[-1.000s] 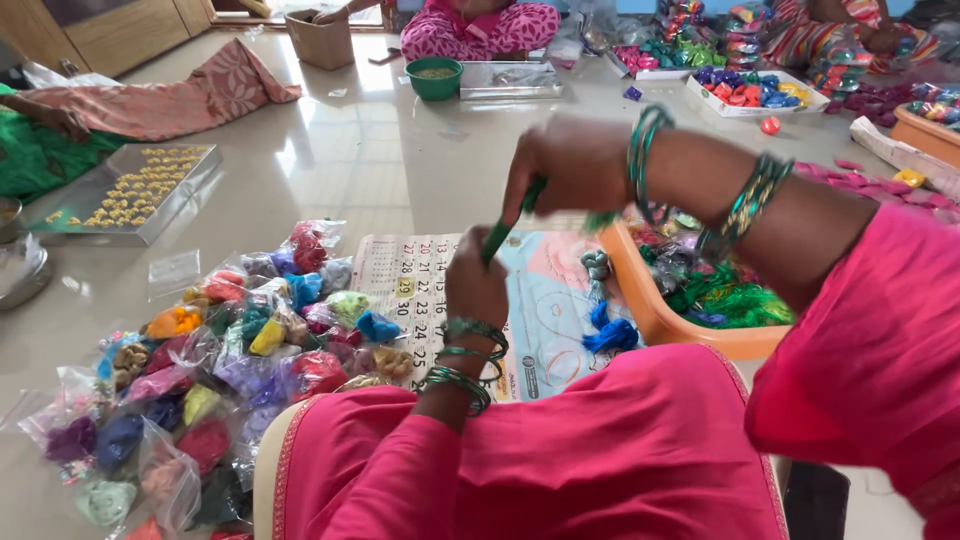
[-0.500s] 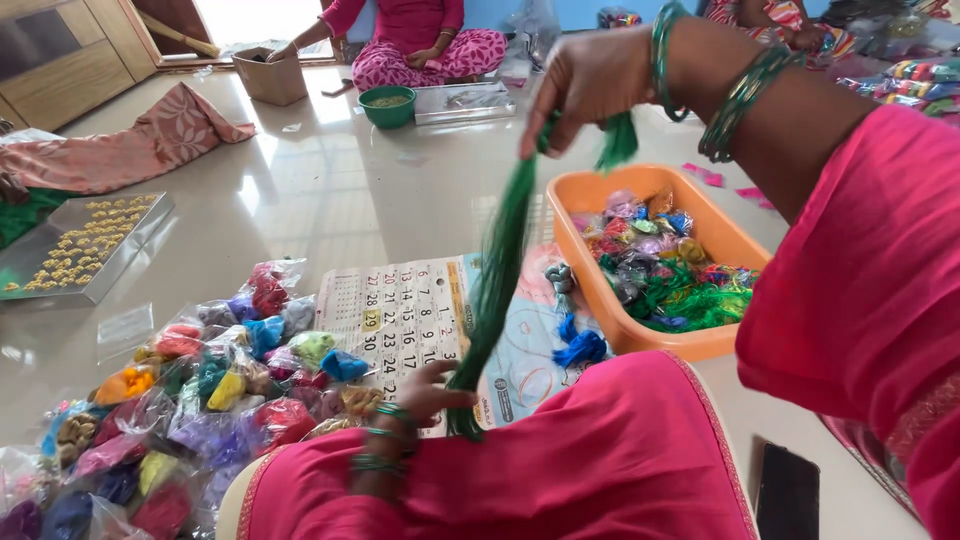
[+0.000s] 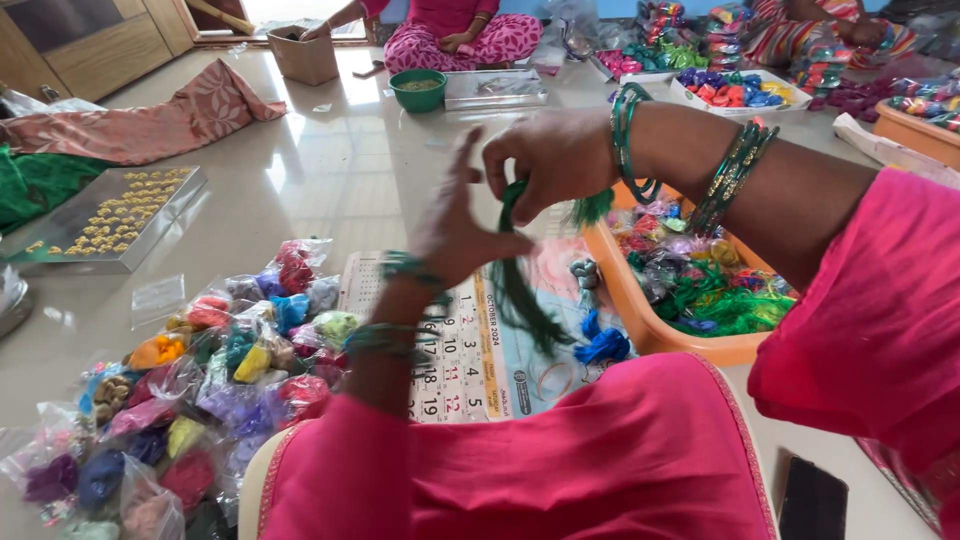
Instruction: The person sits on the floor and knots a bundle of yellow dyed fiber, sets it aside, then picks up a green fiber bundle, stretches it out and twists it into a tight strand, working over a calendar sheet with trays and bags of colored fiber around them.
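Note:
A bundle of green thread hangs between my two hands above a calendar sheet on the floor. My right hand pinches the top of the bundle. My left hand is raised against the thread just below, fingers spread and blurred, with the strands running across its fingertips. Both wrists carry green bangles. My pink-clad knee fills the foreground.
An orange tray of coloured thread sits to the right. Several small bags of coloured material lie at the left. A metal tray of gold pieces rests further left. Another person sits at the back by a green bowl.
My left hand rose from my knee up to the thread near my right hand. My right hand came lower, and the long hanging bundle now looks shorter.

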